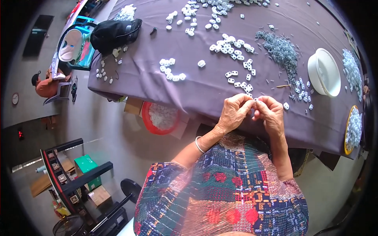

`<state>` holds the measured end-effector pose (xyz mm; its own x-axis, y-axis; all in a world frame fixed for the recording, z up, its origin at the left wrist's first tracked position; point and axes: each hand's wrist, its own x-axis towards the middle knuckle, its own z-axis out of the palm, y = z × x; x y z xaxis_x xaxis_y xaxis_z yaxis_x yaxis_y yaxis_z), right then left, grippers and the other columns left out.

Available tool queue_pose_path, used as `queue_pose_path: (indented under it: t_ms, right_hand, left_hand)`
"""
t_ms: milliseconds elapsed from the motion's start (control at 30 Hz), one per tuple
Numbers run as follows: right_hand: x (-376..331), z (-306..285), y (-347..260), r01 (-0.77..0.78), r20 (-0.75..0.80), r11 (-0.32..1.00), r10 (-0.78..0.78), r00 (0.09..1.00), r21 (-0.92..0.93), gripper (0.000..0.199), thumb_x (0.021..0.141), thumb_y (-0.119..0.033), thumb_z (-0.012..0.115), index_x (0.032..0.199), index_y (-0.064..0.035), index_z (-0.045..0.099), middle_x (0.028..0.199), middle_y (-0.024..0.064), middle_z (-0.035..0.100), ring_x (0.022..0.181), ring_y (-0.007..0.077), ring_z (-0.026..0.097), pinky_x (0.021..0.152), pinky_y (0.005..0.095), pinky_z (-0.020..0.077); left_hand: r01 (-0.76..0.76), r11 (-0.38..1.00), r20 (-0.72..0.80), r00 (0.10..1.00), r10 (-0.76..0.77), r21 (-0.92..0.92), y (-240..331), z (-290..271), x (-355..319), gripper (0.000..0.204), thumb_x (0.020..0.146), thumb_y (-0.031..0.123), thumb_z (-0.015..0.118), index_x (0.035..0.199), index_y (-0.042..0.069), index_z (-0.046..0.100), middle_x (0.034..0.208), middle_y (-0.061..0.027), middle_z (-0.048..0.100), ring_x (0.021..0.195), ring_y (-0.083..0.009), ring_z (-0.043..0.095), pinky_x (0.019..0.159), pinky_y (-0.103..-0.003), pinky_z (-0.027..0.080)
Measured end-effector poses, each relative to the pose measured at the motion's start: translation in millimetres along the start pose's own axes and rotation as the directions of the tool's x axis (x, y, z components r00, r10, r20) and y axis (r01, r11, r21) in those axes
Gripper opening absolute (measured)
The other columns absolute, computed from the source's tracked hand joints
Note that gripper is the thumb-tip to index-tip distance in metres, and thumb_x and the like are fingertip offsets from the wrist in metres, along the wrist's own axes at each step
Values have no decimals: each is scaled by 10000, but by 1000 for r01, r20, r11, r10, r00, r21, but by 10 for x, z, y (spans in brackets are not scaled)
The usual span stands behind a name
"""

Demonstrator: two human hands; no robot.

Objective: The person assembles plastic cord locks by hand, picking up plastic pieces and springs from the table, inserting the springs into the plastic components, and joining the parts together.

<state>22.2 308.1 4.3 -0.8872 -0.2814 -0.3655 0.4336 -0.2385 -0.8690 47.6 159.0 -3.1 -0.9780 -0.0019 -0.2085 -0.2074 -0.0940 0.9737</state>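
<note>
Containers: white round tub (323, 72) on the bench (197, 90), contents not visible; yellow-rimmed dish (353, 129) at the bench's right edge, heaped with small white pieces; red basin (160, 117) below the bench edge, also holding white pieces. Loose stock: grey pin pile (280, 50) and scattered white clips (232, 43) on the purple cloth. Left hand (233, 113) and right hand (271, 114): fingertips pinched together on one small white part (255, 101), held between them just above the near bench edge.

A tiny white piece (255, 100) is mostly hidden between the fingertips (249, 103) of both hands.
</note>
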Motion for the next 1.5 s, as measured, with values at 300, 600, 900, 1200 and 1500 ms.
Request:
queue_pose_path:
  t_ms: [300, 600, 900, 1200, 1500]
  right_hand:
    - [25, 5, -49, -35, -27, 999, 35, 999, 8, 132, 866, -95, 596, 919, 25, 585, 728, 54, 597, 555, 71, 565, 490, 233, 529]
    - [27, -19, -27, -54, 0, 998, 54, 999, 16, 135, 860, -114, 608, 894, 15, 582, 721, 53, 595, 539, 69, 563, 471, 236, 520]
    - [38, -42, -75, -106, 23, 994, 105, 994, 39, 131, 873, -129, 592, 887, 1, 585, 721, 34, 595, 540, 62, 562, 484, 228, 517]
    - [49, -35, -87, -97, 15, 995, 97, 995, 30, 121, 880, -109, 578, 892, 11, 567, 728, 48, 585, 532, 65, 552, 474, 222, 511]
    - [65, -55, -46, -90, 24, 996, 89, 996, 24, 119, 882, -109, 574, 902, 9, 574, 739, 47, 592, 541, 58, 553, 474, 214, 506]
  left_hand:
    - [-195, 947, -239, 937, 257, 256, 168, -231, 45, 208, 776, 66, 691, 952, -8, 607, 874, -63, 622, 787, -125, 589, 701, -249, 487]
    - [-176, 326, -71, 779, 623, 929, 238, -1103, 723, 172, 710, 92, 689, 867, 70, 621, 878, -82, 579, 837, -268, 539, 740, -384, 434]
    - [-90, 251, -71, 821, 567, 964, 445, -1381, 897, 130, 769, 170, 654, 862, 81, 638, 865, -65, 603, 835, -255, 548, 755, -364, 431]
    - [-287, 488, -22, 846, 533, 824, 247, -1131, 1156, 156, 760, 124, 686, 872, 30, 630, 799, -78, 625, 686, -176, 597, 593, -298, 467]
    - [284, 784, 26, 946, -324, -552, 320, -687, 328, 159, 859, 81, 601, 1007, 33, 570, 927, -112, 645, 752, -136, 626, 521, -202, 471]
